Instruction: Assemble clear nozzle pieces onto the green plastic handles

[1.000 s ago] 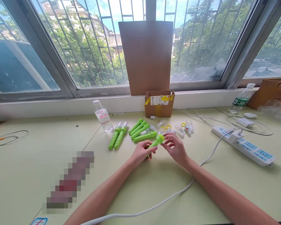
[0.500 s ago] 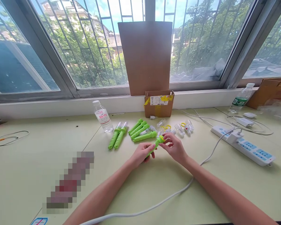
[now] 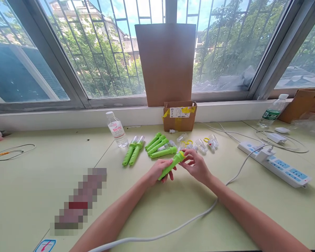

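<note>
Between my hands is a green plastic handle (image 3: 170, 167), tilted with its upper end toward the right. My left hand (image 3: 157, 172) is closed round its lower part. A yellow ring (image 3: 183, 154) sits at the handle's upper end, and the fingertips of my right hand (image 3: 197, 166) pinch there, partly hidden. Just beyond lie several loose green handles (image 3: 157, 144). To their left, two green handles with clear tops (image 3: 133, 150) lie side by side. Clear plastic caps (image 3: 201, 145) and loose yellow rings (image 3: 189, 142) are scattered behind my right hand.
A water bottle (image 3: 117, 129) stands at the back left, another bottle (image 3: 273, 111) at the back right. An opened cardboard box (image 3: 180, 120) is against the sill. A power strip (image 3: 283, 168) lies right; its white cable (image 3: 189, 221) crosses under my right forearm. A blurred patch (image 3: 80, 201) covers something at left.
The green handle shows more of its length in my left hand now, its lower end in view. My right hand stays at the ringed end. The whole view has shifted slightly.
</note>
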Motion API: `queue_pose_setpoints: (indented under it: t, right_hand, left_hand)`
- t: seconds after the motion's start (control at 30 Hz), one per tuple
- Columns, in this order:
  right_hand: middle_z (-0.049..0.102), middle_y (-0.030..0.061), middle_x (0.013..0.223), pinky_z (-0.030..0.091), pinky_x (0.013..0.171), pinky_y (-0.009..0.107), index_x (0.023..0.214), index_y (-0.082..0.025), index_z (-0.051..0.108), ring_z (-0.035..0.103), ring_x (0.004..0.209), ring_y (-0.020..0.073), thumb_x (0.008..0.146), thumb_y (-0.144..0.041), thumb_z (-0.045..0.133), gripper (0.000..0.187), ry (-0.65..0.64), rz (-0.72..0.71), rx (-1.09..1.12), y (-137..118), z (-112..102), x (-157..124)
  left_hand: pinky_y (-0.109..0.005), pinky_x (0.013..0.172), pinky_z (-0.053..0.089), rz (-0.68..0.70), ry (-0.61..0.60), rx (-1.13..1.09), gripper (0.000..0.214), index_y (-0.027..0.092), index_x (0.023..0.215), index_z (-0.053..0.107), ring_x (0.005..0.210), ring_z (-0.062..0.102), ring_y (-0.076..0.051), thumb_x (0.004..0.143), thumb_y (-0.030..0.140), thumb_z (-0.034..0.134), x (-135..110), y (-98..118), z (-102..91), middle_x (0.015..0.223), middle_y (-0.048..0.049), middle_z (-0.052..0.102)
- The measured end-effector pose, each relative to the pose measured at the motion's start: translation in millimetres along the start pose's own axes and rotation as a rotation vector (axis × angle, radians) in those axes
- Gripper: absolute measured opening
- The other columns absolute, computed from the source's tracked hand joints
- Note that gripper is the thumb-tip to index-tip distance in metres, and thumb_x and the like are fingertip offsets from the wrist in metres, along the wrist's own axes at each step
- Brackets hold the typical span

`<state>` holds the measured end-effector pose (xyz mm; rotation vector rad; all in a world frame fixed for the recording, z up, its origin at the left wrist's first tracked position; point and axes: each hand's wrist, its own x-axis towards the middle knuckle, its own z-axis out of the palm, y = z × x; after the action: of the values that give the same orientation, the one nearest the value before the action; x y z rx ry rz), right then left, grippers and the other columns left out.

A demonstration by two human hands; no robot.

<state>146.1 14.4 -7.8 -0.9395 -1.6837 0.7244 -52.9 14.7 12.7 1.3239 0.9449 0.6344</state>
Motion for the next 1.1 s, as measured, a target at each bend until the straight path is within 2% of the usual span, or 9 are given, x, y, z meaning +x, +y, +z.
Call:
queue_pose_setpoints:
  t: [0.1, 0.2, 0.37, 0.5, 0.63, 0.9, 1.1]
  right_hand:
    - [0.061, 0.0092, 0.116, 0.055, 0.048, 0.027, 0.09, -0.023, 0.046, 0.069, 0.075, 0.0183, 0.079, -0.038, 0.065, 0.027, -0.037, 0.01, 0.023, -0.3, -0.2, -0.3]
    - [0.063, 0.0097, 0.114, 0.057, 0.051, 0.029, 0.087, -0.022, 0.046, 0.069, 0.073, 0.0181, 0.081, -0.039, 0.064, 0.025, -0.01, -0.006, 0.015, 0.8, 0.9, -0.4]
    - [0.064, 0.0115, 0.117, 0.058, 0.053, 0.032, 0.085, -0.022, 0.046, 0.068, 0.07, 0.0173, 0.083, -0.041, 0.061, 0.024, 0.017, -0.046, -0.014, 2.4, 2.8, -0.6]
    - [0.065, 0.0115, 0.116, 0.058, 0.053, 0.033, 0.085, -0.022, 0.047, 0.068, 0.068, 0.0174, 0.081, -0.041, 0.063, 0.025, 0.021, -0.039, -0.027, 3.6, 1.9, -0.9]
    - [0.067, 0.0112, 0.111, 0.059, 0.052, 0.033, 0.084, -0.022, 0.048, 0.068, 0.067, 0.0179, 0.08, -0.043, 0.064, 0.027, 0.02, -0.022, -0.035, 4.8, 1.0, -0.8]
    - [0.068, 0.01, 0.105, 0.059, 0.053, 0.033, 0.084, -0.022, 0.051, 0.068, 0.066, 0.0177, 0.079, -0.044, 0.066, 0.027, 0.041, -0.023, -0.038, 4.6, 1.5, -0.2]
    - [0.066, 0.0039, 0.085, 0.059, 0.053, 0.031, 0.094, -0.022, 0.051, 0.069, 0.069, 0.0185, 0.077, -0.042, 0.068, 0.031, -0.002, -0.035, -0.051, 2.9, -0.6, -0.3]
  left_hand:
    - [-0.019, 0.029, 0.024, -0.019, -0.017, 0.029, 0.052, 0.011, 0.079, 0.063, 0.026, 0.035, -0.005, 0.084, 0.06, 0.044, -0.8, 2.1, -1.2, 0.055, -0.0061, 0.066]
    - [-0.019, 0.029, 0.022, -0.016, -0.006, 0.058, 0.052, 0.011, 0.083, 0.062, 0.026, 0.034, -0.005, 0.084, 0.06, 0.044, -2.5, 4.8, 0.3, 0.057, -0.0061, 0.066]
    - [-0.018, 0.029, 0.024, 0.024, 0.07, 0.138, 0.046, 0.017, 0.1, 0.052, 0.028, 0.033, -0.005, 0.074, 0.053, 0.065, -5.8, 6.5, 6.4, 0.06, 0.0005, 0.067]
    - [-0.018, 0.029, 0.025, 0.045, 0.095, 0.126, 0.039, 0.018, 0.087, 0.05, 0.027, 0.034, -0.004, 0.073, 0.051, 0.066, -5.1, 3.9, 8.4, 0.06, 0.001, 0.067]
    - [-0.018, 0.031, 0.029, 0.063, 0.113, 0.072, 0.038, 0.016, 0.077, 0.052, 0.031, 0.044, -0.006, 0.07, 0.05, 0.067, -3.7, 2.8, 9.3, 0.063, -0.0015, 0.066]
    - [-0.018, 0.032, 0.029, 0.054, 0.095, 0.017, 0.037, 0.013, 0.077, 0.057, 0.034, 0.047, -0.007, 0.073, 0.049, 0.067, -3.1, 2.4, 8.3, 0.062, -0.0031, 0.065]
    - [-0.019, 0.034, 0.032, 0.06, 0.03, -0.005, 0.043, 0.012, 0.078, 0.06, 0.038, 0.05, -0.009, 0.077, 0.055, 0.06, -3.0, 0.3, 6.4, 0.062, -0.0043, 0.064]
